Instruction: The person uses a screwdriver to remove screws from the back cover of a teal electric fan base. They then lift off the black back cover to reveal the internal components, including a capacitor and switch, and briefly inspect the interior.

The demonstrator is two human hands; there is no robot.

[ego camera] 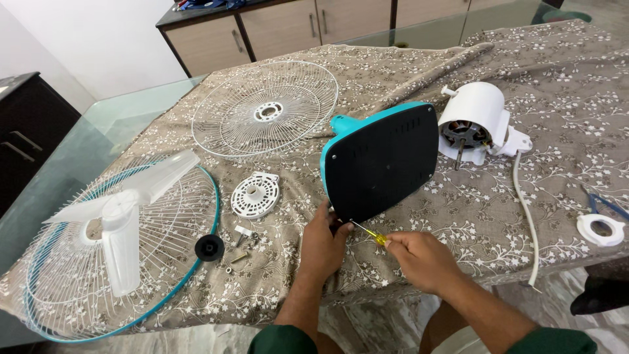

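Observation:
A fan base point(383, 160), teal with a black underside, stands tilted on its edge on the cloth-covered table point(406, 72). My left hand point(322, 244) grips its lower left corner and steadies it. My right hand point(422, 259) holds a yellow-handled screwdriver point(370, 233) whose tip touches the bottom corner of the black underside. The white fan motor point(475, 121) lies just right of the base, with its white cord point(527, 216) running toward the table's front edge.
A white wire grille point(265, 108) lies behind the base. A teal-rimmed grille with the clear fan blade point(121, 223) on it sits at the left. A round white cover point(255, 195), a black knob point(209, 248), loose screws point(244, 237), a white ring point(601, 229) and blue-handled pliers point(604, 202) lie about.

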